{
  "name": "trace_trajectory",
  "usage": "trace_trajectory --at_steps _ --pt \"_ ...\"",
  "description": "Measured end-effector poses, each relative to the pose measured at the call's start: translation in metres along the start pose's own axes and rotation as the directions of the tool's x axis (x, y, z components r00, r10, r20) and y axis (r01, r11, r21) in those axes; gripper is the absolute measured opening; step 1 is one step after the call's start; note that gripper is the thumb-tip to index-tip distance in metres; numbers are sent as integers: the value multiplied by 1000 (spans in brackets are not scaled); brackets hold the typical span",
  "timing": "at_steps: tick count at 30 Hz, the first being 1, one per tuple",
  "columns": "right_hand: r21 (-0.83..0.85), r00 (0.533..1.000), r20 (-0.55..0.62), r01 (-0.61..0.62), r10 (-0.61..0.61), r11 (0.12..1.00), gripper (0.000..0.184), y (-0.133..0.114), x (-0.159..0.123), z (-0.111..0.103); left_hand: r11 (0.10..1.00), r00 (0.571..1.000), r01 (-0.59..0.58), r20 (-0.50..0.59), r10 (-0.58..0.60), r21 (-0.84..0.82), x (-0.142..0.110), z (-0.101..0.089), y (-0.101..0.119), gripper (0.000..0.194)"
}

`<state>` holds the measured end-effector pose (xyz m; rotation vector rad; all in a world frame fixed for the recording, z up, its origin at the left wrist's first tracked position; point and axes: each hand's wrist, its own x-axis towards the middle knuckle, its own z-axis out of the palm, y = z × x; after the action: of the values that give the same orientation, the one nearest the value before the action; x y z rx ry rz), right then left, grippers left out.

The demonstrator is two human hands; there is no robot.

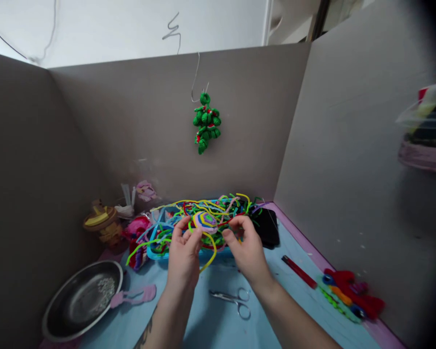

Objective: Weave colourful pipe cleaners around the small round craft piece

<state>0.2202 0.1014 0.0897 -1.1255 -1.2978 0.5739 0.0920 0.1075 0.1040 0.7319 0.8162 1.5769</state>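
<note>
Between my hands is a round spiral of coiled pipe cleaners [205, 221] in lilac, yellow, blue and green. My left hand [184, 252] is closed on its left edge, thumb in front. A yellow pipe cleaner [214, 252] curves down below the coil. On the right, my right hand [250, 249] has thumb and forefinger bent close together at a red pipe cleaner [223, 223] that runs from beside the coil. Right behind both hands, a blue tray [154, 253] overflows with loose pipe cleaners in many colours. Small scissors [232, 298] lie on the blue tabletop below my hands.
A metal bowl [83, 295] with small pale pieces stands at left, a pink piece [134, 294] by its rim. Rightward lie a red cutter-like tool [300, 272], a colourful fuzzy figure [352, 293] and a black tray [267, 228]. Grey panels [240, 121] enclose three sides; a green ornament [205, 123] hangs behind.
</note>
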Motion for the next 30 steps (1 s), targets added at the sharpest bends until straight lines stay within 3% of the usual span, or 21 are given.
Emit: trace_trajectory --at_steps 4,7,16,23,30 --pt "19 980 181 -84 79 996 16 -10 -11 13 997 998 -37 -46 34 -70 0 0 0 56" --pt "101 969 214 -147 123 984 12 -11 -14 18 998 999 -31 -32 29 -61 -3 2 -1 54" --pt "73 975 189 -136 120 988 13 -2 -1 4 1000 1000 0 2 0 -15 -4 1 -4 57" --pt "-132 992 81 104 -94 986 13 2 0 4 999 997 39 65 -39 4 -7 2 -5 61" --pt "-111 991 94 108 -98 988 13 1 -2 7 997 992 -41 119 33 65 -9 2 -9 78"
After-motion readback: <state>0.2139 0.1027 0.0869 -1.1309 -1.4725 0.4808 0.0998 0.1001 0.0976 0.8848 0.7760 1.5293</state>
